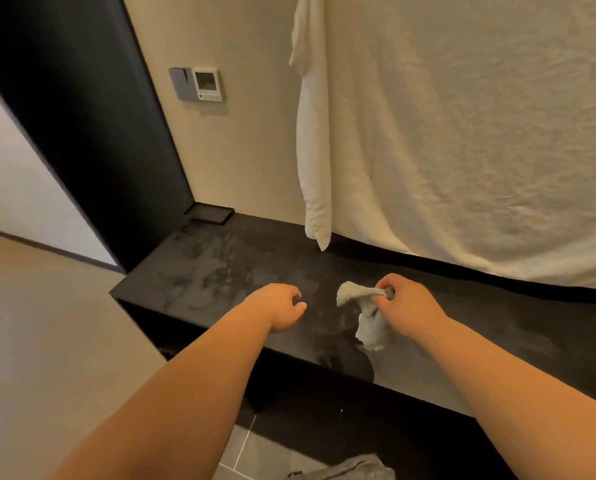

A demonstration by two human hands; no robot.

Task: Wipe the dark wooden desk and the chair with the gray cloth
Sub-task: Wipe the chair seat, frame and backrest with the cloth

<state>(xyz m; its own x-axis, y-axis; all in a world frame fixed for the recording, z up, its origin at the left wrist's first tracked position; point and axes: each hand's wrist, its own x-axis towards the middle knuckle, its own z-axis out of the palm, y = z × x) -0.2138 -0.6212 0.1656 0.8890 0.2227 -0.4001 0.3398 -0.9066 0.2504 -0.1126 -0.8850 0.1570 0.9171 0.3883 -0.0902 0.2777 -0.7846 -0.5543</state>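
The dark wooden desk point(220, 268) runs from centre left to the right edge, its top streaked with damp smears. My right hand point(407, 306) grips the gray cloth point(367, 318) above the desk's middle; the cloth hangs bunched down from my fingers toward the surface. My left hand point(282, 306) hovers just left of it with fingers loosely curled and holds nothing. No chair is in view.
A white sheet point(480, 133) drapes the wall behind the desk, one corner point(315, 168) hanging down to the top. A small black tray point(213, 213) sits at the back left corner. A wall control panel point(198, 84) and a dark door frame point(82, 126) stand at left. Gray fabric point(348, 469) lies on the floor below.
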